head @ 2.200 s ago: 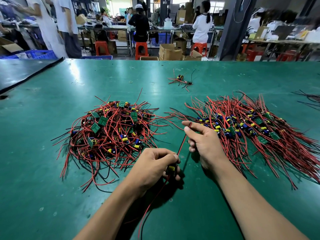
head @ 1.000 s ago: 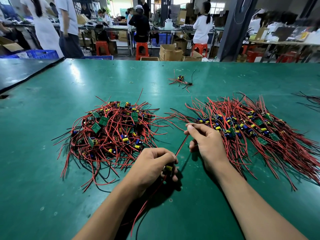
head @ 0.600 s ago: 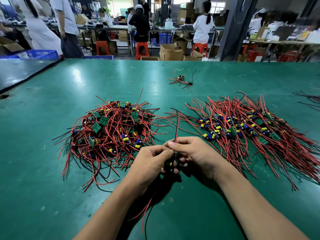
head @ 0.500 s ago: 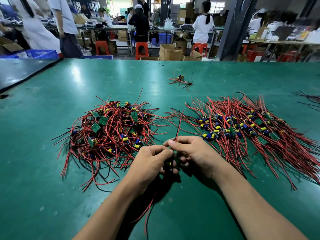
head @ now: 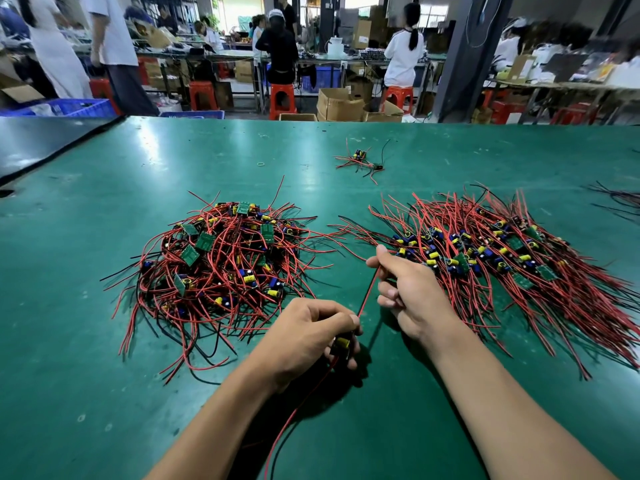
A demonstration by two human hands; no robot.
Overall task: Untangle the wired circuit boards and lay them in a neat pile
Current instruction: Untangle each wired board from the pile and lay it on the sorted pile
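Observation:
A tangled heap of small green circuit boards with red and black wires (head: 221, 265) lies left of centre on the green table (head: 86, 358). To the right spreads a combed-out pile of boards (head: 502, 258), their wires fanned the same way. My left hand (head: 304, 337) grips one small board (head: 341, 344) near the table's front, its other wires trailing toward me. My right hand (head: 412, 292) pinches that board's red wire (head: 367, 293) and holds it taut up and to the right, beside the near edge of the neat pile.
A small separate cluster of boards and wires (head: 360, 161) lies farther back in the middle. Some black wires (head: 620, 199) reach in at the right edge. A black mat (head: 41, 140) covers the far left corner. People work at benches beyond the table.
My right hand, which met the left hand at the board half a second ago, has slid up and right along the red wire, pulling it straight. The left hand stays put.

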